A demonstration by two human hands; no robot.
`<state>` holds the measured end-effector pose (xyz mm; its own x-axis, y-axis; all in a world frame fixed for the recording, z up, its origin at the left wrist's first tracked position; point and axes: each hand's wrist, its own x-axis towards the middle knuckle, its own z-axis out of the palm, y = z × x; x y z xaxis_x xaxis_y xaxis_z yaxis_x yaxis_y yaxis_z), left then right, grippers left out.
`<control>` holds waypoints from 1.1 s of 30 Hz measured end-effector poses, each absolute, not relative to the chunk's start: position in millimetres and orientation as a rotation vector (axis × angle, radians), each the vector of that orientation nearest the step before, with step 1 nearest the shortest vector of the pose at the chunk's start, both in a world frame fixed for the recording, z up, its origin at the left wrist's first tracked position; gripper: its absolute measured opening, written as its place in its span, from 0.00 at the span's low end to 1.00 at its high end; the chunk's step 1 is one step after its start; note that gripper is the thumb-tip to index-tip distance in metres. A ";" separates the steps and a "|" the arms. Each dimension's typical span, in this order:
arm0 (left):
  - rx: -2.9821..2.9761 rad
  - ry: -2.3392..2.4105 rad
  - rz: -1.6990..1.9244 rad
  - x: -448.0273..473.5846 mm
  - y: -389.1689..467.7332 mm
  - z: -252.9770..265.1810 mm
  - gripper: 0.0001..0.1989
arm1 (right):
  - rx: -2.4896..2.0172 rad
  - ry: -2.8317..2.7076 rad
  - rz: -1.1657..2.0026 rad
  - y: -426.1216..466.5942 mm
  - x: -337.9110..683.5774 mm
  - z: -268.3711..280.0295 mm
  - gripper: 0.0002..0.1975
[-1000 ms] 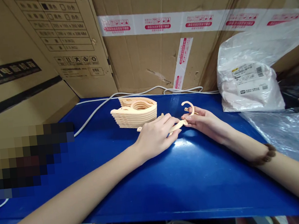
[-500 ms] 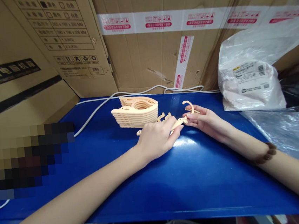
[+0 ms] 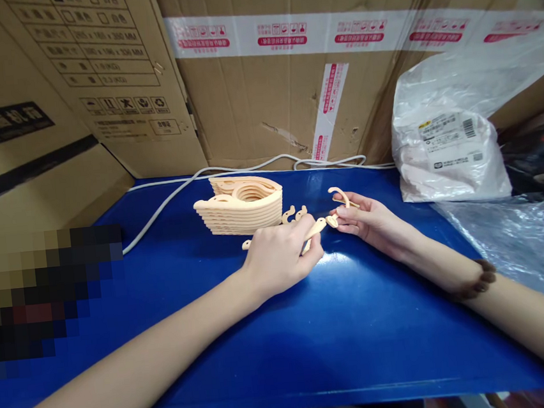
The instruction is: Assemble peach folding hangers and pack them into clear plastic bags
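My left hand (image 3: 281, 251) is closed on a cream plastic hanger arm (image 3: 315, 228), whose rounded end with a hole points right. My right hand (image 3: 369, 217) grips a cream hanger hook (image 3: 339, 197) between thumb and fingers, its curve upward and its round base facing the arm's end. A small gap shows between the two parts. Behind my left hand lie loose hook pieces (image 3: 295, 213), partly covered by it. Just left of them stands a neat stack of folded hanger pieces (image 3: 241, 210). Another part's end (image 3: 246, 245) pokes out left of my left hand.
The blue tabletop (image 3: 315, 347) is backed by cardboard boxes (image 3: 252, 97). A white cable (image 3: 166, 204) runs along the back. On the right are a white plastic bag (image 3: 449, 148) and a clear plastic sheet (image 3: 521, 244). A blurred-out patch covers the left side.
The hanger arm in my left hand has drawn apart from the hook in my right hand; before, their ends met. The whole view has shifted slightly.
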<state>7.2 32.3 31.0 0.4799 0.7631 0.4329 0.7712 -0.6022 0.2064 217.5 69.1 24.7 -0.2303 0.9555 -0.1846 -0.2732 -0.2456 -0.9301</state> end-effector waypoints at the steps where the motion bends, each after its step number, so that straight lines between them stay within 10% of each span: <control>1: -2.692 -1.382 -0.790 7.2 32.3 30.4 0.12 | -1.029 -0.995 1.652 69.1 217.5 24.8 0.21; 33: -2.573 -1.142 -0.873 7.7 30.9 23.5 0.14 | -0.968 -1.066 1.755 64.8 214.0 26.8 0.26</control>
<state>7.7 30.9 23.5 0.5288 0.6129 0.5871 0.7274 -0.6837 0.0586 214.0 64.8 26.8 -0.3448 0.9208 -0.1822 -0.2627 -0.2810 -0.9231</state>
